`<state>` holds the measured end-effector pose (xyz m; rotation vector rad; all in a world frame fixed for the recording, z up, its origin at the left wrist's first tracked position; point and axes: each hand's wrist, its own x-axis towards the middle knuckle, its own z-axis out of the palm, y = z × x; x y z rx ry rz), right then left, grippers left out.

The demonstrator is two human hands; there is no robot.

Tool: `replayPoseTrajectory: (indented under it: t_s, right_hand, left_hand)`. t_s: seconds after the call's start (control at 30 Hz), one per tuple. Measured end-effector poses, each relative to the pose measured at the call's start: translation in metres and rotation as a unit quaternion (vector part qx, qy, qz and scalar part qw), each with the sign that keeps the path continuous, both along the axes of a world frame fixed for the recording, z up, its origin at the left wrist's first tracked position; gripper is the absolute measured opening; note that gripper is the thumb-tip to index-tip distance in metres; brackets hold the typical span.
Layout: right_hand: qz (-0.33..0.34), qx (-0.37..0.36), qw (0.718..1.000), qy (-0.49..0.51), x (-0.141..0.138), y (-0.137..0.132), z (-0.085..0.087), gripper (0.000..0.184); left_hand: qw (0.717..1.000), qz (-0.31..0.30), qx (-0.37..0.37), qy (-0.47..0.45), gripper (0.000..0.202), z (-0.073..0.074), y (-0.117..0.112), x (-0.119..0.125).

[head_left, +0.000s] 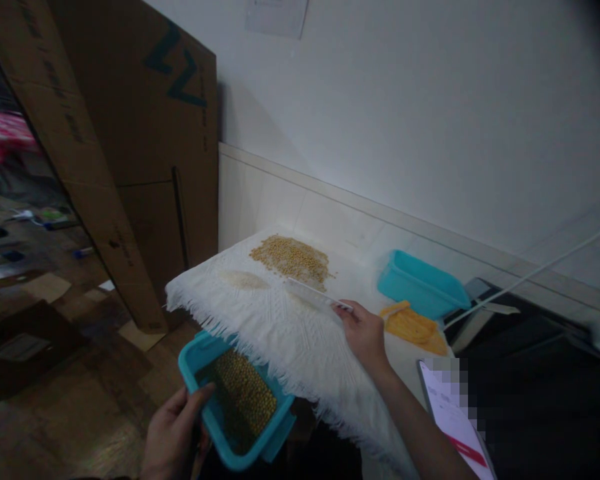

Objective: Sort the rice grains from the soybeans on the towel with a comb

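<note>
My left hand (173, 430) grips the near rim of a teal plastic tub (275, 437) part filled with yellow beans, held below the fringed edge of a white cloth (280, 340) that covers the table. My right hand (364, 331) rests on the cloth, closed on one end of a thin white flat scraper (313, 292) that lies across the cloth. Beyond the scraper a heap of yellow beans (293, 257) sits on the cloth. A pale smear of small white grains (243, 280) lies to its left.
A second teal tub (420, 283) stands at the back right beside an orange-yellow cloth (413, 327). A large cardboard box (130, 133) leans at the left. A paper sheet (453, 417) lies at the right, a white cable (530, 273) runs above, and wooden floor lies below.
</note>
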<state>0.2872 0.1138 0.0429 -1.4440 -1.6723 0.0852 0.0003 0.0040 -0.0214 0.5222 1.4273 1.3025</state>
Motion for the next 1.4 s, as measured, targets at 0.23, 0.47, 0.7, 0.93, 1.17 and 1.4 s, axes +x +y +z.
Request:
replayPoseTrajectory:
  t_s: [0.23, 0.47, 0.7, 0.93, 1.17, 1.4]
  right_hand:
    - [0.010, 0.015, 1.000, -0.011, -0.023, -0.018, -0.004, 0.017]
    - [0.000, 0.039, 0.999, -0.010, -0.033, -0.036, 0.003, 0.019]
    - [-0.164, 0.135, 0.953, -0.215, -0.026, -0.080, 0.010, 0.025]
    - [-0.081, 0.179, 0.937, -0.289, -0.074, -0.082, 0.005, 0.022]
    - [-0.053, 0.192, 0.942, -0.270, -0.114, -0.058, 0.011, 0.022]
    - [-0.036, 0.177, 0.947, -0.264, -0.147, -0.044, 0.011, 0.025]
  left_hand:
    - [1.000, -0.012, 0.010, -0.005, 0.036, 0.001, 0.001, 0.000]
    - [1.000, -0.013, 0.009, -0.023, 0.036, 0.003, -0.002, 0.002]
    - [1.000, -0.019, 0.009, 0.003, 0.033, 0.002, -0.001, 0.000]
    - [1.000, -0.014, 0.008, -0.003, 0.034, 0.008, -0.001, 0.000]
    - [1.000, -0.024, 0.020, 0.001, 0.034, 0.000, 0.000, -0.004]
    - [1.000, -0.021, 0.017, 0.010, 0.034, -0.003, 0.001, -0.009]
